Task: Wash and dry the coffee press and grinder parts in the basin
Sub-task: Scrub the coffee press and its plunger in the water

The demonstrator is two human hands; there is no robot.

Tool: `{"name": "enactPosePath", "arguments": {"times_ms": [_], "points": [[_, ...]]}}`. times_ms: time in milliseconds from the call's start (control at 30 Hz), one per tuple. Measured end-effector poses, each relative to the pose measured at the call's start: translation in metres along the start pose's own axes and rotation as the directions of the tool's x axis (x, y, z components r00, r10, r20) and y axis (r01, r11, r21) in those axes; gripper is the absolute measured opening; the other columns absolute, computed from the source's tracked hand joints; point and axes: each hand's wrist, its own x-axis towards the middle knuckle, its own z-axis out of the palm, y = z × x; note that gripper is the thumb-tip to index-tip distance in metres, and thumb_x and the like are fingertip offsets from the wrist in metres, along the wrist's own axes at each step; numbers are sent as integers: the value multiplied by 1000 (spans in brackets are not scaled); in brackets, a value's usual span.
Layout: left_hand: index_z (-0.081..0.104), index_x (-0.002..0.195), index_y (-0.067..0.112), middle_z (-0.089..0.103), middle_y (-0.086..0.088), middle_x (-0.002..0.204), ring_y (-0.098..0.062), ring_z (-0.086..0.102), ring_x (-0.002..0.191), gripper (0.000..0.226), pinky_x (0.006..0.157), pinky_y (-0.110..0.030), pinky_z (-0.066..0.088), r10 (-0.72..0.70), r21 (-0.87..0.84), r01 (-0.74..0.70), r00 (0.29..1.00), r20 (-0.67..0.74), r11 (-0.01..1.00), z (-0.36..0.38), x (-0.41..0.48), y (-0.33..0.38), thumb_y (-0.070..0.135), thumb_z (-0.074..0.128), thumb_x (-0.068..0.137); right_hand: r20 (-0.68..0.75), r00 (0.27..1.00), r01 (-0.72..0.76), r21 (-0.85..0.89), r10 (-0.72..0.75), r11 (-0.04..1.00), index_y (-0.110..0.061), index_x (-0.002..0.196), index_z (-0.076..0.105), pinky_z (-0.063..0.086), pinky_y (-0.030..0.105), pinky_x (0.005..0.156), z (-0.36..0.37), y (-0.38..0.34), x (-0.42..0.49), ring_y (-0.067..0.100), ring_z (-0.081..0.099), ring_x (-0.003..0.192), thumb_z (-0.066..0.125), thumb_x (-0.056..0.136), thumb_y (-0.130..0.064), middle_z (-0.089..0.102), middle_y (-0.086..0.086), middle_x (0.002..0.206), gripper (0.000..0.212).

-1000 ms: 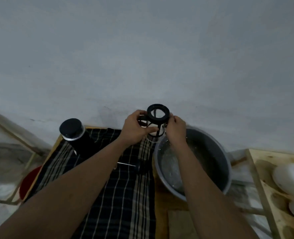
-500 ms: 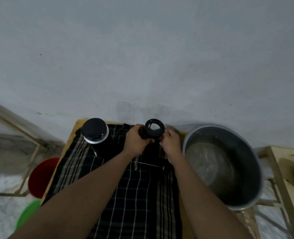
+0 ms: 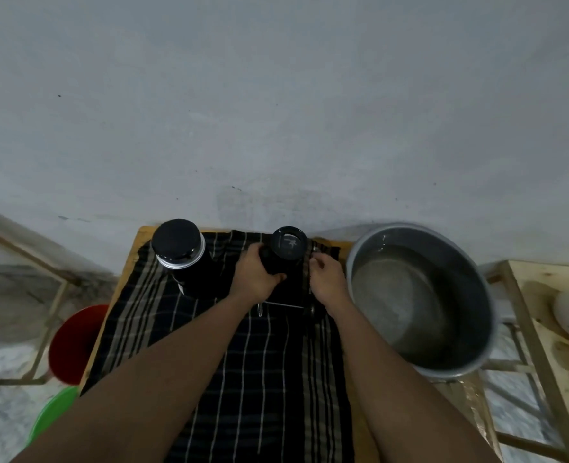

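Since a second ago the press (image 3: pixel 288 250) has been brought from above the basin (image 3: pixel 466 289) rim down onto the cloth (image 3: pixel 269 379). It is now stood at the cloth's far edge, between the canister (image 3: pixel 178 245) and the basin. It is gripped by the left hand (image 3: pixel 254 277). The right hand (image 3: pixel 328 277) is curled just beside it; whether anything is held cannot be told. One press, one canister, one water-filled basin, one cloth and one rod (image 3: pixel 283 306) are counted.

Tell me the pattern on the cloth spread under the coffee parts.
The cloth is dark, near black, with thin pale tan and white stripes crossing in a plaid. The head view shows it.
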Motion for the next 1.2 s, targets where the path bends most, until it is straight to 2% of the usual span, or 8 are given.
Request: {"name": "enactPosePath", "arguments": {"times_ms": [133,267,367,533,700,800,1033,1200], "points": [[56,121,13,65,-10,115,-29,67,99,58,84,-41,60,-193,204,173,977,85,964,3,-21,-20,32,85,75,110,991,-42,-298,77,954,-4,114,64,44,27,78,-6,19,-30,33,63,106,53,102,-30,66,16,115,31],[70,102,5,71,-16,102,-29,68,87,26,72,-32,57,-259,220,228,957,128,949,3,-36,-33,27,71,89,146,977,-106,-286,152,952,-2,135,55,48,27,82,0,38,-46,30,63,110,58,100,-30,64,15,127,45],[69,90,3,69,-18,96,-28,64,78,14,64,-31,51,-264,196,237,956,128,952,1,-43,-29,16,64,93,115,988,-65,-277,100,959,-4,122,59,51,29,77,0,38,-54,28,64,99,60,98,-28,67,13,116,34],[62,84,6,65,-9,80,-19,59,67,21,50,-25,39,-217,68,218,976,-27,974,-5,-67,-3,25,70,86,-17,997,69,-230,-75,971,-17,105,60,41,24,55,-19,16,-75,17,60,77,63,90,-34,61,-5,84,24],[56,88,10,62,-7,86,-17,58,71,23,53,-26,38,-185,-61,180,979,-90,982,-3,-83,35,29,68,86,-166,969,152,-195,-185,969,-21,118,59,44,28,75,-45,3,-89,15,56,92,62,87,-42,56,0,110,37],[59,89,9,64,-7,86,-16,59,71,21,53,-25,38,-131,-111,122,988,-81,986,10,-85,62,27,68,86,-249,947,167,-156,-202,974,-24,111,60,49,33,78,-74,0,-87,16,57,92,61,86,-44,57,0,108,32],[61,91,11,61,0,82,-9,56,73,21,54,-11,37,142,-57,-140,989,41,989,73,-83,138,29,73,90,-358,933,74,77,-42,994,-17,104,64,49,34,69,-159,39,-69,18,62,80,62,95,-28,65,0,89,14],[52,65,14,58,-4,67,-20,58,66,33,55,-28,46,105,139,-134,974,200,981,130,-73,157,25,73,88,-319,944,-58,74,79,996,-16,105,57,40,31,78,-183,84,-50,16,54,80,55,101,-21,58,0,91,7]]}}
